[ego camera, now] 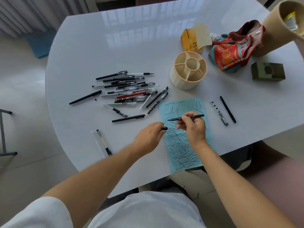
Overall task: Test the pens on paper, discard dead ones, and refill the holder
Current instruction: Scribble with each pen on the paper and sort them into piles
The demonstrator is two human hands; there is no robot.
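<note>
Your blue paper (184, 135) is crowded with strokes, so a faint new mark could pass unseen and a dead pen reach the empty holder (189, 69) (judge carefully). The pile of pens (128, 89) lies left of it. Your right hand (194, 127) pinches a black pen (185, 118) low over the paper, tip leftward; your left hand (150, 137) grips its cap (164, 128).

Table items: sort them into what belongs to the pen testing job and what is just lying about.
Job: black pen in right hand, cap in left hand, blue paper, pen pile, empty holder.

Lying about: patterned cloth, yellow packet, dark box, cardboard tube.
</note>
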